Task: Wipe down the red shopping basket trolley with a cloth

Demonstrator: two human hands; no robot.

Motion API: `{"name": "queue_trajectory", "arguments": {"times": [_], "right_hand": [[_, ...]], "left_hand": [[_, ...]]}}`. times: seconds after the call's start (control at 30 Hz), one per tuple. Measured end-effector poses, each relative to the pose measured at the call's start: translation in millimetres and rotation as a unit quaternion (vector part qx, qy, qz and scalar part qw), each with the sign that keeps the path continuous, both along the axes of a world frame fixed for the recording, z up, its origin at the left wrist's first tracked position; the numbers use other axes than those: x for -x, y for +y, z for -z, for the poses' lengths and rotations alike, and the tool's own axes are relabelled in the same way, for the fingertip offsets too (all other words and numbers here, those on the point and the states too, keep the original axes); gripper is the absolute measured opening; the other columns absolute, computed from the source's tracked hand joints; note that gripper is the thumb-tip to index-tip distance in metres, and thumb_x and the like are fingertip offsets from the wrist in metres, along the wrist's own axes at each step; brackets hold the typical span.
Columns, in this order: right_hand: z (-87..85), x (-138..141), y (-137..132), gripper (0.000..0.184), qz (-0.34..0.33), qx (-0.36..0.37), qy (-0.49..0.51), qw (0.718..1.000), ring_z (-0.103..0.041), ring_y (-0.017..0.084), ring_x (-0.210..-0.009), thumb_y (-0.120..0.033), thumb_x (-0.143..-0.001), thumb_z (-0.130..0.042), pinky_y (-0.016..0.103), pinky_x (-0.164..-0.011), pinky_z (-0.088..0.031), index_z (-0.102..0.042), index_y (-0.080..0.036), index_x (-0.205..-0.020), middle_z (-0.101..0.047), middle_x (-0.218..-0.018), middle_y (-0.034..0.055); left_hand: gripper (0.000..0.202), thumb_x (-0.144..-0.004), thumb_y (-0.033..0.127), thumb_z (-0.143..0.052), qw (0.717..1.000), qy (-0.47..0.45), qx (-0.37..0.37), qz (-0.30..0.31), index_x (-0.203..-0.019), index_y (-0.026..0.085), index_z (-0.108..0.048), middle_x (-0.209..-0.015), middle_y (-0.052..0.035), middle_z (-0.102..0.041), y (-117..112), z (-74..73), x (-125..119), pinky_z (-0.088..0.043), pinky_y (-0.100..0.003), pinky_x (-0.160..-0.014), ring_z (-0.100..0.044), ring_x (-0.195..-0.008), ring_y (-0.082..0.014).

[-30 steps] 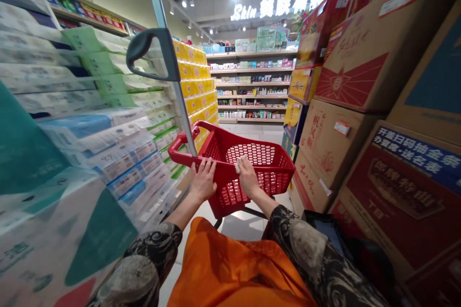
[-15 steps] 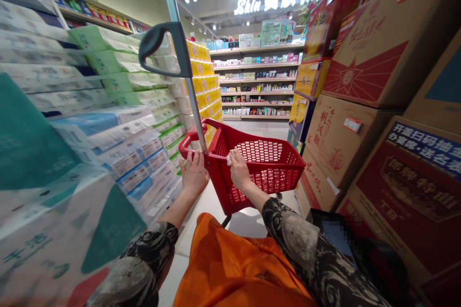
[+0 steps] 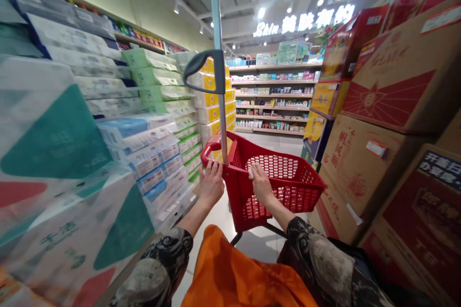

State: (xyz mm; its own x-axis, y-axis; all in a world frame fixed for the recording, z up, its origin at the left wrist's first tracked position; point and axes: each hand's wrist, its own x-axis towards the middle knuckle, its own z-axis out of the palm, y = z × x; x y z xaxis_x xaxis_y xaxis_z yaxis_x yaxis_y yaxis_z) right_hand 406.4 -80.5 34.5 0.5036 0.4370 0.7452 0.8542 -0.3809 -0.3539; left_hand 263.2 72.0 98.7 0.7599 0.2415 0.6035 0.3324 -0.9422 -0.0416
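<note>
A red plastic shopping cart [image 3: 239, 206] with a perforated basket stands in front of me, angled to the right. My left hand [image 3: 212, 183] has its fingers hooked over the cart's rear edge, just below the red handle [image 3: 209, 147]. In my right hand [image 3: 261, 184] is a crumpled white wipe [image 3: 251, 171], pinched against the upper rim of the basket's near side. A metal pole [image 3: 222, 124] with a dark grey loop grip [image 3: 201, 72] rises from the cart between my hands. The basket's far floor is partly hidden by its wall.
Packs of tissue paper [image 3: 158, 172] are stacked along the left. Tall cardboard boxes [image 3: 345, 153] line the right side close to the cart. Ahead, shelves [image 3: 277, 132] hold many small bottles and packets. A pale tiled floor [image 3: 259, 252] runs beneath the cart.
My view has turned slightly left, so the cart and both hands appear farther right and a little lower. Both hands stay at the same places on the cart.
</note>
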Motion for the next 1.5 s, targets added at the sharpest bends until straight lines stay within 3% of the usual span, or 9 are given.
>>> {"name": "queue_trajectory", "arguments": {"times": [0.1,0.23,0.33,0.4,0.67,0.9,0.97,1.27,1.5], "right_hand": [[-37.3,22.7,40.5,0.046,-0.061,-0.051,-0.089,0.993,-0.033,0.020,-0.134,-0.007,-0.086,-0.033,0.043,-0.108,-0.036,-0.052,-0.014,-0.127,-0.045,-0.139,0.0104],[-142.6,33.5,75.0,0.046,-0.095,-0.112,-0.225,0.963,-0.024,0.020,-0.137,-0.011,-0.090,-0.035,0.043,-0.112,-0.031,-0.043,-0.019,-0.135,-0.039,-0.143,0.0064],[-216.9,20.5,77.2,0.044,-0.092,-0.069,-0.313,0.943,-0.020,0.020,-0.138,-0.010,-0.091,-0.034,0.044,-0.114,-0.024,-0.044,-0.015,-0.133,-0.040,-0.142,0.0079],[-235.3,10.3,72.2,0.042,-0.098,-0.011,-0.353,0.930,-0.022,0.020,-0.138,-0.010,-0.092,-0.034,0.045,-0.114,-0.023,-0.046,-0.014,-0.132,-0.042,-0.141,0.0084],[-141.5,12.3,44.3,0.040,-0.170,0.188,-0.426,0.869,-0.038,0.024,-0.130,-0.012,-0.091,-0.038,0.043,-0.108,-0.036,-0.049,-0.009,-0.129,-0.052,-0.132,0.0121],[-246.8,7.5,76.9,0.045,-0.074,0.053,-0.399,0.913,-0.023,0.023,-0.137,-0.007,-0.090,-0.033,0.046,-0.113,-0.025,-0.044,-0.011,-0.133,-0.042,-0.141,0.0110],[-256.0,7.9,78.7,0.043,-0.066,0.068,-0.403,0.910,-0.026,0.024,-0.136,-0.007,-0.090,-0.034,0.047,-0.112,-0.026,-0.047,-0.010,-0.131,-0.044,-0.139,0.0118],[-122.5,17.5,51.6,0.038,-0.143,0.192,-0.438,0.866,-0.043,0.025,-0.127,-0.011,-0.088,-0.042,0.044,-0.105,-0.038,-0.054,-0.010,-0.124,-0.056,-0.127,0.0125],[-163.3,13.6,67.8,0.041,-0.116,0.097,-0.336,0.930,-0.028,0.023,-0.136,-0.010,-0.090,-0.037,0.046,-0.112,-0.028,-0.050,-0.013,-0.129,-0.044,-0.140,0.0117]], "left_hand": [[0.062,-0.073,0.018,-0.045,1.000,0.007,0.008,0.009,-0.134,0.014,-0.041,-0.141,-0.0114,-0.042,-0.1,-2.0,-1.8,-0.009,-0.057,-0.110,-0.027,-0.135,-0.0280],[0.066,-0.073,0.021,-0.047,1.000,-0.003,0.021,-0.012,-0.137,0.012,-0.035,-0.146,-0.0116,-0.034,7.3,-18.0,-0.5,-0.011,-0.057,-0.110,-0.024,-0.137,-0.0269],[0.071,-0.072,0.023,-0.049,0.998,-0.026,0.047,-0.044,-0.140,0.010,-0.029,-0.150,-0.0118,-0.025,9.9,-33.3,1.0,-0.014,-0.058,-0.109,-0.018,-0.138,-0.0275],[0.072,-0.073,0.024,-0.050,0.997,-0.030,0.056,-0.049,-0.140,0.010,-0.028,-0.151,-0.0121,-0.023,8.0,-37.8,3.1,-0.014,-0.058,-0.109,-0.016,-0.139,-0.0274],[0.075,-0.070,0.020,-0.051,0.995,0.039,0.082,-0.044,-0.140,0.009,-0.028,-0.151,-0.0124,-0.019,7.7,-9.7,19.6,-0.012,-0.058,-0.110,-0.015,-0.139,-0.0273],[0.072,-0.072,0.020,-0.047,0.996,0.011,0.076,-0.047,-0.140,0.008,-0.027,-0.151,-0.0122,-0.018,8.2,-37.9,11.2,-0.011,-0.057,-0.111,-0.014,-0.140,-0.0258],[0.073,-0.072,0.020,-0.047,0.997,0.004,0.070,-0.041,-0.141,0.009,-0.026,-0.151,-0.0120,-0.018,3.6,-41.3,9.8,-0.012,-0.057,-0.110,-0.014,-0.140,-0.0261],[0.075,-0.070,0.020,-0.048,0.997,0.027,0.063,-0.016,-0.141,0.009,-0.027,-0.151,-0.0138,-0.021,3.3,-3.2,19.7,-0.014,-0.057,-0.110,-0.015,-0.140,-0.0264],[0.077,-0.072,0.022,-0.050,0.997,0.033,0.054,-0.035,-0.142,0.008,-0.022,-0.152,-0.0158,-0.016,0.9,7.3,19.5,-0.012,-0.055,-0.111,-0.010,-0.141,-0.0260]]}}
